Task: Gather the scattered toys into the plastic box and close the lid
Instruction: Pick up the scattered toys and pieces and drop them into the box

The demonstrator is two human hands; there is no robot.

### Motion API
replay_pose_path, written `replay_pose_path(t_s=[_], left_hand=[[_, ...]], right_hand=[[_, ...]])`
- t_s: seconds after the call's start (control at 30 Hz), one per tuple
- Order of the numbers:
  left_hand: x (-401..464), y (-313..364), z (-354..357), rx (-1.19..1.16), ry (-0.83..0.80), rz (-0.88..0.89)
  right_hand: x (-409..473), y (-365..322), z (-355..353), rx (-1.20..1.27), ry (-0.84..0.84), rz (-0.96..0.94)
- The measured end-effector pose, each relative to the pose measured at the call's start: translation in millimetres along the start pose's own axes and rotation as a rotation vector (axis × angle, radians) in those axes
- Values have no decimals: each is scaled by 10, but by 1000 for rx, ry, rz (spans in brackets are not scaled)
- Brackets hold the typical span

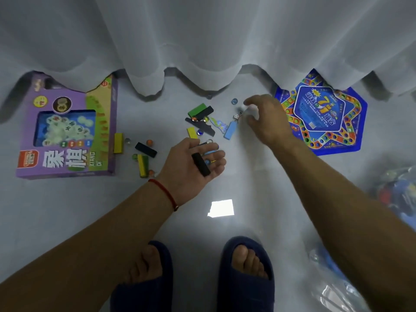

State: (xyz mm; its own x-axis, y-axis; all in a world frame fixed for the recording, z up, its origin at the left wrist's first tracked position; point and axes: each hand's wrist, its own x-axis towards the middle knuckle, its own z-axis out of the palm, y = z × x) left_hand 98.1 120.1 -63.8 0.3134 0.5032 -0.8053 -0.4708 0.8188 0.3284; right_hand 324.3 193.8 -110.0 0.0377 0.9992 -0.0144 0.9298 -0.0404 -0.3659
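Observation:
Small toys lie scattered on the pale floor: a green block [197, 109], black blocks [145, 149], yellow blocks [118, 143], a light blue block [231, 130], a white die [236, 116] and several glass marbles [234, 101]. My left hand [191, 167] is palm up, cupping a black block [200, 164], a marble and a blue piece. My right hand [265, 118] hovers over the floor just right of the die, fingers curled and blurred; whether it holds anything is hidden. The clear plastic box [396, 199] shows only at the right edge.
A purple chess game box [67, 136] lies at the left. A blue star-shaped game board [322, 115] lies at the right, partly under the white curtain [202, 41]. My feet in dark slippers [246, 273] stand at the bottom. Clear plastic [333, 289] lies at the lower right.

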Motion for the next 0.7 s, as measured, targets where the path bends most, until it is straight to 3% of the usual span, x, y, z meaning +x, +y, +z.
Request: replay_pose_path(t_s=[0.17,0.5,0.7], left_hand=[[20,65,-153,31,34,38],[-81,73,-341,35,72,104],[-128,42,-303,44,64,95]], right_hand=[[213,265,144,-103,-129,-274],[236,234,47,-272,-239,-419],[239,135,91,-97,-297,-341]])
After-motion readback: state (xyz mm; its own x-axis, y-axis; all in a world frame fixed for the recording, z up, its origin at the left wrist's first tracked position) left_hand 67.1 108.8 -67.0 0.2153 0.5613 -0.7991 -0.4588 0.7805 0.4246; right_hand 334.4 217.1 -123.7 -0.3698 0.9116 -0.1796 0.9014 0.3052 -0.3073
